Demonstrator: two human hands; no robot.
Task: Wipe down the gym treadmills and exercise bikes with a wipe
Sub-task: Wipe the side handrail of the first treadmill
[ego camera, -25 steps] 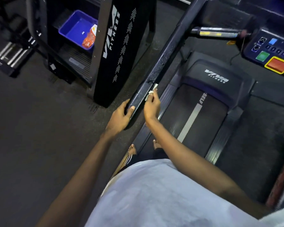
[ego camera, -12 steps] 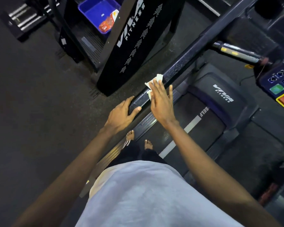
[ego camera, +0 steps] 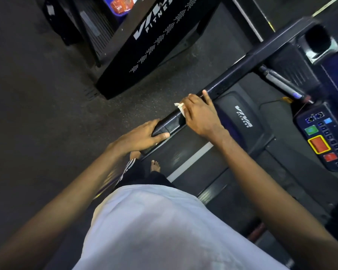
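Left hand (ego camera: 142,137): I see it gripping the near end of the handrail (ego camera: 232,75). The fingers are held together and wrapped over the end cap, and the thumb lies along the rail's near side.
Right hand (ego camera: 200,115): just beyond the left hand on the same rail, palm down. The fingers lie close together and bend over the far edge, pressing the wipe against the bar. One fingertip points up along the rail.
Wipe (ego camera: 179,106): white and crumpled, trapped between the right hand and the rail. On my feed only a small corner shows at the hand's left edge.
Treadmill (ego camera: 219,168): dark belt with a pale stripe, lying below the rail. The motor cover (ego camera: 242,117) carries a logo.
Console (ego camera: 324,121): at right, with a green button (ego camera: 311,130) and a red button (ego camera: 319,144) framed in yellow.
Feet (ego camera: 155,165): bare. One stands at the belt's left edge. The other is half hidden under the left wrist, so I cannot place it.
Neighbouring machine (ego camera: 154,45): black panel standing on the floor beyond the rail, apart from it.
Blue tray (ego camera: 107,0): at the top edge, holding an orange packet (ego camera: 121,4).
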